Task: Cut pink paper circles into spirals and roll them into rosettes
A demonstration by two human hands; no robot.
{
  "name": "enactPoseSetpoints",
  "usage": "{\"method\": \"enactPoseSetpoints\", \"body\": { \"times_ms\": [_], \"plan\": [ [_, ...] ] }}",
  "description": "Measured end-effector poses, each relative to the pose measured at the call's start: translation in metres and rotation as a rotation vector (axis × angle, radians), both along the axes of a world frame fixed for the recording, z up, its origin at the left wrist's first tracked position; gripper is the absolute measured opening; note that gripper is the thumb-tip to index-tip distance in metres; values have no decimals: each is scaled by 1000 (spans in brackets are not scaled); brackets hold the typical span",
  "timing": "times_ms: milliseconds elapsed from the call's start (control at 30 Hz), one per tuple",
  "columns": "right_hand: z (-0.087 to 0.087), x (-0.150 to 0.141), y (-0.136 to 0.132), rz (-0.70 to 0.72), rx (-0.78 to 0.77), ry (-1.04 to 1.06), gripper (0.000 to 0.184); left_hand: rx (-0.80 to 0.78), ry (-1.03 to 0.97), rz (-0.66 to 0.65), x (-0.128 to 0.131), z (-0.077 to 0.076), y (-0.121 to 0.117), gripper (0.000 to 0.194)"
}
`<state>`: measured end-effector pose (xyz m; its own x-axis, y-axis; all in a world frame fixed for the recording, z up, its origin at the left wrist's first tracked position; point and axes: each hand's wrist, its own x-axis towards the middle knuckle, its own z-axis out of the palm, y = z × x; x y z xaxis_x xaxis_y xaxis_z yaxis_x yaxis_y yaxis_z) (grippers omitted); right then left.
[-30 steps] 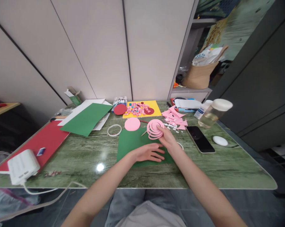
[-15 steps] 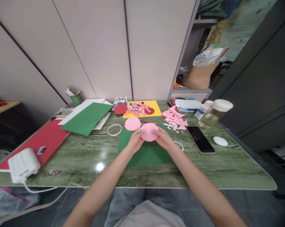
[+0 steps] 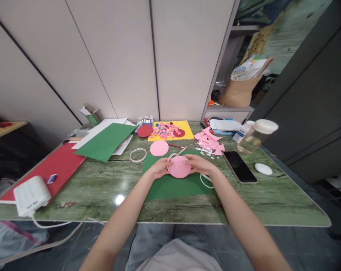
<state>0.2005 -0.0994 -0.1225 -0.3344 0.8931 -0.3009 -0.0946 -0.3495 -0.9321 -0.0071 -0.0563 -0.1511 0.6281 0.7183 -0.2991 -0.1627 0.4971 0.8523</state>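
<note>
Between my two hands is a pink paper spiral (image 3: 178, 168), its coils drawn together into a nearly flat disc with a loose outer strip at the top left. My left hand (image 3: 159, 168) grips its left edge, and my right hand (image 3: 199, 165) grips the right edge. Beneath them lies a green paper sheet (image 3: 170, 188). A pink paper circle (image 3: 159, 148) rests just beyond the sheet. A white ring of tape (image 3: 206, 181) sits by my right wrist, partly hidden. Behind the spiral, a thin pointed stick (image 3: 183, 150) shows.
Pink paper scraps (image 3: 208, 140), a phone (image 3: 239, 166) and a lidded bottle (image 3: 256, 136) are on the right. Pink beads (image 3: 165, 130) cover a yellow sheet (image 3: 188, 128) at the back. On the left lie another tape roll (image 3: 138, 154), red paper (image 3: 63, 160) and a white power bank (image 3: 31, 195).
My left hand has come up and taken the spiral's left edge. The spiral has moved slightly left and lower, and its hanging coils have been gathered into a flat disc.
</note>
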Motion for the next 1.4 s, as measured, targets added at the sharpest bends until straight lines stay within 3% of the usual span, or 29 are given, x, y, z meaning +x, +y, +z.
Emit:
{"method": "enactPoseSetpoints", "body": {
  "times_ms": [200,367,500,733,1000,1200,1400],
  "plan": [
    [-6,8,4,-30,75,-154,31,68,13,-183,-11,7,3,48],
    [-12,1,15,-251,307,-228,24,110,18,-274,-13,10,1,48],
    [-15,-14,15,-218,432,-259,20,126,26,-277,-11,7,1,43],
    [-32,-12,19,-237,489,-438,14,142,94,-166,-4,3,0,48],
    [-39,-11,19,-285,582,-723,15,267,360,-41,-5,11,0,35],
    [-33,-11,16,-226,654,-889,16,530,679,45,-9,15,4,28],
    [-25,-3,15,-271,669,-1091,19,880,1164,300,-27,29,6,31]
  ]
}}
